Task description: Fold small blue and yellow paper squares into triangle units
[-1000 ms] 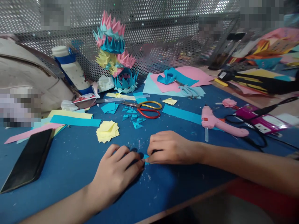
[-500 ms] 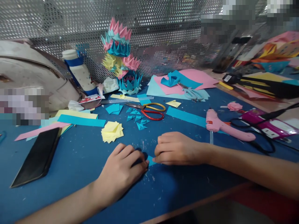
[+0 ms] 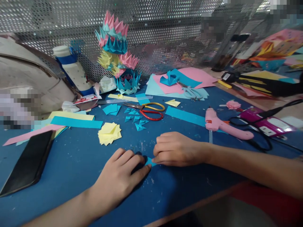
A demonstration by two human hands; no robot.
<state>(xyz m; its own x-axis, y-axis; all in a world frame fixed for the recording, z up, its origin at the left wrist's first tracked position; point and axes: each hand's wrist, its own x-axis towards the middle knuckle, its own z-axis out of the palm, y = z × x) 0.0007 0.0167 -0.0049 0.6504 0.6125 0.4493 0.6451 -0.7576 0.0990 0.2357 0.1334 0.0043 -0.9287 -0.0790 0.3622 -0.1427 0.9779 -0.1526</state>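
Note:
A small blue paper piece (image 3: pixel 149 162) lies on the blue table between my hands. My left hand (image 3: pixel 125 176) has its thumb and fingertips on the paper's left side. The curled fingers of my right hand (image 3: pixel 177 149) pinch its right side. Just beyond are a stack of yellow paper squares (image 3: pixel 109 133), several small folded blue triangles (image 3: pixel 136 119) and scissors with red and yellow handles (image 3: pixel 151 111). A blue paper strip (image 3: pixel 186 116) runs toward the pink glue gun (image 3: pixel 216 121).
A black phone (image 3: pixel 28 160) and paper strips (image 3: pixel 77 122) lie at the left, near a bottle (image 3: pixel 73 71) and bag (image 3: pixel 30 75). A folded-paper tower (image 3: pixel 118 53) stands at the back. A purple power strip (image 3: pixel 267 121) with cables lies right.
The view has shifted slightly, moving most things left in the picture. My left thumb now reaches further over the blue paper, and its fingers have shifted slightly.

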